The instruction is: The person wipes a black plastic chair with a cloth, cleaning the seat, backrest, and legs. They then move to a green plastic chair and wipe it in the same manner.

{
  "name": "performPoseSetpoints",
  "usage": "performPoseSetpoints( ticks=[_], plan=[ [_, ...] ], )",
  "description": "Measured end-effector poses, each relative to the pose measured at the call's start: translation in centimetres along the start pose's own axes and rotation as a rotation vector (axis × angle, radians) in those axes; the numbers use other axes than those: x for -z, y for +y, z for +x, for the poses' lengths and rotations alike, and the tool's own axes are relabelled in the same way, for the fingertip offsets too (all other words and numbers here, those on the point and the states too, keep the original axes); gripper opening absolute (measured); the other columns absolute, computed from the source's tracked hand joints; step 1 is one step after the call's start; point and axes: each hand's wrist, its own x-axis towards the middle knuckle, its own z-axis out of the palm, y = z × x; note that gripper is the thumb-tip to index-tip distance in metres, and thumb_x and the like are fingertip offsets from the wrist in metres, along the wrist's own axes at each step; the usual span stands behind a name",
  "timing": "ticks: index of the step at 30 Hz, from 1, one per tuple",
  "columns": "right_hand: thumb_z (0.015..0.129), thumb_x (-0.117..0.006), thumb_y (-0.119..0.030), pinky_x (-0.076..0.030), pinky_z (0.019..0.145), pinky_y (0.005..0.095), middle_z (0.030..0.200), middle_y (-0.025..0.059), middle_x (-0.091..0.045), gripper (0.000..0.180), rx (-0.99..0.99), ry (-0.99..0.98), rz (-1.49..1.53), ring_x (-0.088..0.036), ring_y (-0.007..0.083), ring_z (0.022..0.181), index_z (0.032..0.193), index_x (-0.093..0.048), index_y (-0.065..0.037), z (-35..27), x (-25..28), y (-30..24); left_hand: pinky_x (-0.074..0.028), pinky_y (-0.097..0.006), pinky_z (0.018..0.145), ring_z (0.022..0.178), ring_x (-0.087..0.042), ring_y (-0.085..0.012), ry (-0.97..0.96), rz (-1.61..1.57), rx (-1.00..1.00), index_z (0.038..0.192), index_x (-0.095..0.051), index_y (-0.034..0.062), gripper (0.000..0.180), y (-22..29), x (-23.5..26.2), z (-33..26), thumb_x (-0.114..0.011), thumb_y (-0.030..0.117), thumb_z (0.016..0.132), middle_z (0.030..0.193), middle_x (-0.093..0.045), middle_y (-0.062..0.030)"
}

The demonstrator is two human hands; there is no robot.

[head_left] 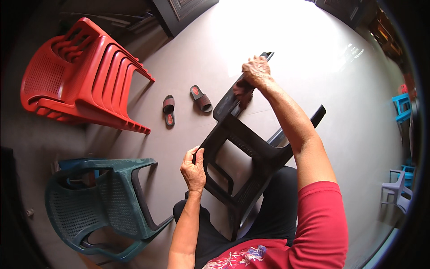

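Resting on the person's lap, a black plastic chair (pixel 244 148) lies tilted; left hand (pixel 193 169) wraps one leg, right hand (pixel 256 71) presses what seems a dark cloth (pixel 243 91) against another.

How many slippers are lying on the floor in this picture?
2. One slipper lies left, nearer the red chair stack; the other slipper lies right of it, beside the black chair. More may be hidden behind chairs.

Grey floor (pixel 313 58) with two sandals (pixel 169 110), stacked red chairs (pixel 80 76), perhaps two green chairs (pixel 103 206).
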Motion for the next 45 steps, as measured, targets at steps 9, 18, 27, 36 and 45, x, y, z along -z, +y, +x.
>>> performPoseSetpoints(
  ticks=[9,18,27,36,45],
  plan=[
    [0.091,-0.045,-0.034,-0.038,0.081,0.0462,0.097,0.0133,-0.064,0.037,-0.152,-0.332,0.063,-0.055,0.0286,0.098,0.098,-0.068,-0.007,-0.1,3.4,-4.8,-0.05,-0.033,0.075,0.08,-0.065,-0.0226,0.024,0.028,0.018,0.096,-0.066,0.0025,0.023,-0.1,0.3,-0.1,-0.068,0.023,0.086,0.087,-0.068,-0.0114],
    [0.084,-0.048,-0.028,-0.036,0.081,0.0487,0.106,0.0193,-0.06,0.037,0.091,-0.336,0.105,-0.052,0.0345,0.103,0.105,-0.066,-0.003,-6.2,3.7,-12.5,-0.046,-0.032,0.078,0.08,-0.059,-0.0197,0.018,-0.015,0.077,0.095,-0.064,-0.0032,0.044,0.5,0.1,-0.4,-0.045,0.037,0.098,0.085,-0.066,-0.0111],
    [0.081,-0.056,-0.023,-0.039,0.087,0.0432,0.106,0.0109,-0.054,0.021,0.511,0.265,0.908,-0.05,0.0288,0.104,0.099,-0.06,-0.013,-17.3,4.9,-17.8,-0.043,-0.037,0.082,0.084,-0.054,-0.026,0.182,-0.223,0.056,0.09,-0.052,-0.0019,0.055,-2.2,-0.7,0.0,-0.027,0.046,0.101,0.088,-0.054,-0.0119],
    [0.08,-0.059,-0.016,-0.044,0.085,0.0375,0.116,0.0132,-0.046,0.041,0.182,0.489,0.681,-0.049,0.0278,0.104,0.119,-0.048,-0.01,-18.8,-0.2,-10.0,-0.037,-0.024,0.059,0.065,-0.037,-0.0073,0.104,-0.078,-0.029,0.081,-0.052,0.0006,0.034,-1.3,-0.4,-0.3,-0.053,0.03,0.097,0.069,-0.042,0.0034],
    [0.08,-0.055,-0.013,-0.045,0.079,0.0392,0.11,0.0159,-0.053,0.03,0.112,0.084,0.415,-0.052,0.0304,0.1,0.109,-0.052,-0.005,-28.7,-2.3,1.2,-0.041,-0.027,0.061,0.064,-0.043,-0.0104,0.128,-0.066,-0.038,0.084,-0.052,-0.0011,0.035,-1.3,-0.2,-0.1,-0.056,0.032,0.095,0.068,-0.05,-0.0017]
  ],
)
